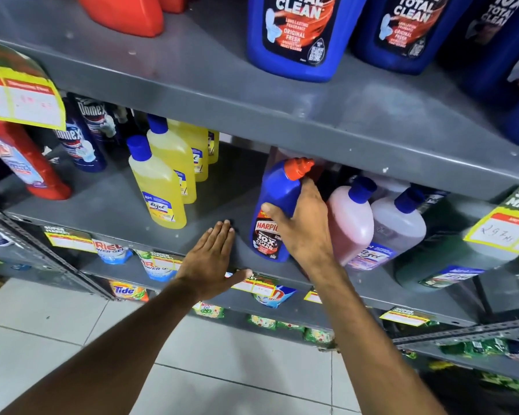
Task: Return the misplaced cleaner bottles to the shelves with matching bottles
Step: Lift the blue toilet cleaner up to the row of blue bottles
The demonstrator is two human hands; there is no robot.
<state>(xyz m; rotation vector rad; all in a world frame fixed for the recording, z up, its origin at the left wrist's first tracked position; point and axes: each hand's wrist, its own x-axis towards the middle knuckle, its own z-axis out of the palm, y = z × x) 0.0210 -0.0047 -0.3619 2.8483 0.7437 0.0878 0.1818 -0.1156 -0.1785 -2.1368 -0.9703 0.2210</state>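
My right hand (300,223) is shut on a small blue Harpic bottle (277,193) with an orange cap, standing upright on the middle grey shelf (108,202). Right beside it stand a pink Lizol bottle (352,218), a clear one (399,226) and a green one (450,262). My left hand (213,259) lies flat and open on the shelf's front edge, just left of the Harpic bottle. Large blue Harpic bottles (297,37) of the same brand stand on the upper shelf (252,94).
Yellow Lizol bottles (165,175) stand at centre left, with dark Domex bottles (87,136) and a red bottle (24,163) further left. Price tags (21,100) hang from shelf edges. Detergent pouches (126,290) fill lower shelves. Below lies a white tiled floor (57,324).
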